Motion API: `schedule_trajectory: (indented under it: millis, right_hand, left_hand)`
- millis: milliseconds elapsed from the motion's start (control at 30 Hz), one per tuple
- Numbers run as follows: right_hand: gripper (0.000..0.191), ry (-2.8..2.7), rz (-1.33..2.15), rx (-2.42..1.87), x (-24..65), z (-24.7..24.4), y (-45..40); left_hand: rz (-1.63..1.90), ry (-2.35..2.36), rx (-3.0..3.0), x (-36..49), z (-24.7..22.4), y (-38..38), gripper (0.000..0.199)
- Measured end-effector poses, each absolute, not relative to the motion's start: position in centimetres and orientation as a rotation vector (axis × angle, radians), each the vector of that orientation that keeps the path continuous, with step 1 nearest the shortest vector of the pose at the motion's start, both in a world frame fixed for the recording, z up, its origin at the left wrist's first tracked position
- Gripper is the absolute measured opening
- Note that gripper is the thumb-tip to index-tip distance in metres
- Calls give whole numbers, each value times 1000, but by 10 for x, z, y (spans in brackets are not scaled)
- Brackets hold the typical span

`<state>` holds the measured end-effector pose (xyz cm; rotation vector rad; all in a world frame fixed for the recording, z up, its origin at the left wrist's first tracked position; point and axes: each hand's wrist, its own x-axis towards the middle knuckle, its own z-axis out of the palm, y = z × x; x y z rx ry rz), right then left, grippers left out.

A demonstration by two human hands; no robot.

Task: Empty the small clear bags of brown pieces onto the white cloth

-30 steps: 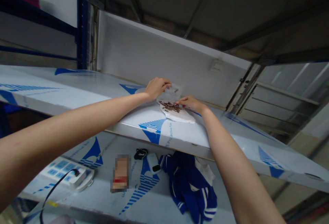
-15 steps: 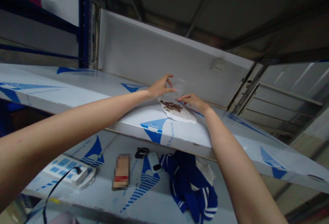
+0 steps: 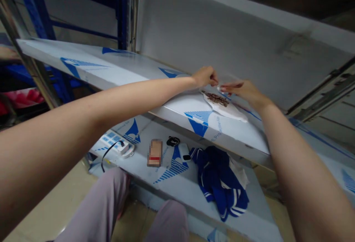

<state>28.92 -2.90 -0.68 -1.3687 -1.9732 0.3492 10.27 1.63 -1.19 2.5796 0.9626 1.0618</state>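
On the upper shelf, my left hand (image 3: 206, 77) is closed, its fingertips pinched at the edge of a clear plastic bag (image 3: 231, 80). Close beside it, my right hand (image 3: 245, 89) also pinches the bag, the fingertips of both hands nearly meeting. The bag is see-through and blurred, so its outline is hard to make out. Just below the hands lies a heap of small brown pieces (image 3: 217, 98), too small to name for sure. They rest on a flat white sheet or pouch (image 3: 235, 113) near the shelf's front edge.
The upper shelf (image 3: 144, 72) wears blue-printed protective film. On the lower shelf sit a white power strip (image 3: 118, 143) with a black cable, a blurred-out tan item (image 3: 155, 153), a black coiled item (image 3: 173, 141), a white device (image 3: 184, 151) and a blue-and-white garment (image 3: 222, 182).
My left hand has gone from spread fingers at the bag to a closed pinch, and the two hands have come together. The bag is lower and less visible. The view has tilted down.
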Motion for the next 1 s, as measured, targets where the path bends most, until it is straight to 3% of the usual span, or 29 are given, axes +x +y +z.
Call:
schedule_trajectory:
  millis: [567, 800, 900, 1000]
  right_hand:
    - [35, -1955, 134, -1520, 279, -3, -39]
    - [24, -1980, 417, -1372, 281, -8, -38]
    - [15, -1954, 429, -1363, 284, -9, -33]
    - [21, -1818, 400, -1421, 289, -6, -28]
  left_hand:
    - [853, 859, 2775, 104, -7, -1, 19]
    - [834, 873, 2724, 98, -8, -13, 10]
    - [817, 897, 2662, 99, -11, -15, 15]
    - [819, 916, 2564, 100, -12, -12, 26]
